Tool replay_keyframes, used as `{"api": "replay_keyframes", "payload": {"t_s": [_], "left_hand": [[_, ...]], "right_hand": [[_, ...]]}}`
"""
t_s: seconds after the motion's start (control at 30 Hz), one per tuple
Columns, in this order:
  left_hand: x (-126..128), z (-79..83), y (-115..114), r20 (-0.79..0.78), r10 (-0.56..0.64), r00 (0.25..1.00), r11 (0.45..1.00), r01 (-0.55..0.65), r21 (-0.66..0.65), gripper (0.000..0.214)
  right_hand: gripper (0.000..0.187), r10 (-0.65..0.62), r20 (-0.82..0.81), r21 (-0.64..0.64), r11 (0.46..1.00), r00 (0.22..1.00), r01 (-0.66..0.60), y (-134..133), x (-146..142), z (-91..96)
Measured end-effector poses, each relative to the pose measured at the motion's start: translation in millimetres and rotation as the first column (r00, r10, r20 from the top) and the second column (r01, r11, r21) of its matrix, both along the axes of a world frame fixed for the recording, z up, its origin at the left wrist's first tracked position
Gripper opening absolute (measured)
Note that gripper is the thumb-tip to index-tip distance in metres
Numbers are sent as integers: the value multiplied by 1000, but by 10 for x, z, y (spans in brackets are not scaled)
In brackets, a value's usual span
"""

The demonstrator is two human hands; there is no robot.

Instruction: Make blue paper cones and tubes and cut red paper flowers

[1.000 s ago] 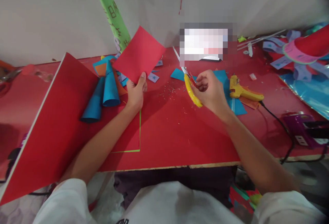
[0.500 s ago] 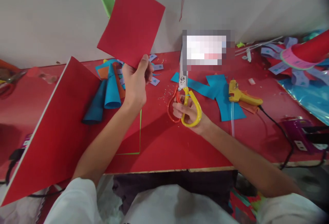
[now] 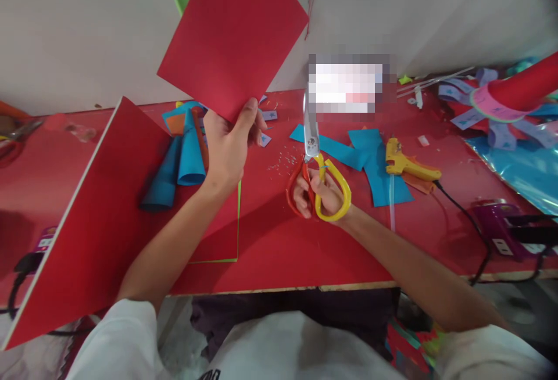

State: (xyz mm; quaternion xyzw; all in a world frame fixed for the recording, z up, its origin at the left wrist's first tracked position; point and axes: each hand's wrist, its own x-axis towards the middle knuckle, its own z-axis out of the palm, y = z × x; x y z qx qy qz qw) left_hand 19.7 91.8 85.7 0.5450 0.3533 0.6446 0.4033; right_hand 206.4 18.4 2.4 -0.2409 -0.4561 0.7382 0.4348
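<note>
One red sheet (image 3: 235, 37) tilts left of the scissors (image 3: 311, 144), pinched by the left hand (image 3: 229, 144); the right hand (image 3: 332, 197) grips the scissors — best keep blades (image 3: 310, 117) clear of fingers.

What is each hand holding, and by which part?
The left hand holds a red craft sheet near its bottom corner; the right hand holds scissors by the handles.

The sheet (image 3: 235, 37) looks like smooth, matt paper. The scissors (image 3: 311, 143) pair shiny metal blades (image 3: 311, 127) with glossy plastic handles (image 3: 347, 194). The cones (image 3: 190, 153) are matt paper; the glue gun (image 3: 414, 167) is smooth plastic; the film (image 3: 514, 165) looks glossy. The table (image 3: 279, 252) has a smooth top, its edge (image 3: 357, 287) rough wood.
</note>
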Motion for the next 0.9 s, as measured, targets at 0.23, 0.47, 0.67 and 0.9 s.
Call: {"api": "replay_keyframes", "payload": {"t_s": [0.23,0.47,0.67,0.9], "left_hand": [[-16,-37,7,-17,-25,1000,999,26,21,38],[-10,-59,-27,-52,6,999,1000,-6,-14,38],[46,-52,-77,-80,3,997,1000,-5,-18,45],[131,-45,-166,-7,60,998,997,-60,-49,47]], "right_hand": [[62,-86,30,5,996,996,86,46,29,-80],[55,-138,52,59,989,989,135,41,26,-58],[55,-270,92,77,962,958,264,12,43,-70],[65,-234,-25,103,967,972,235,-14,-18,-177]]}}
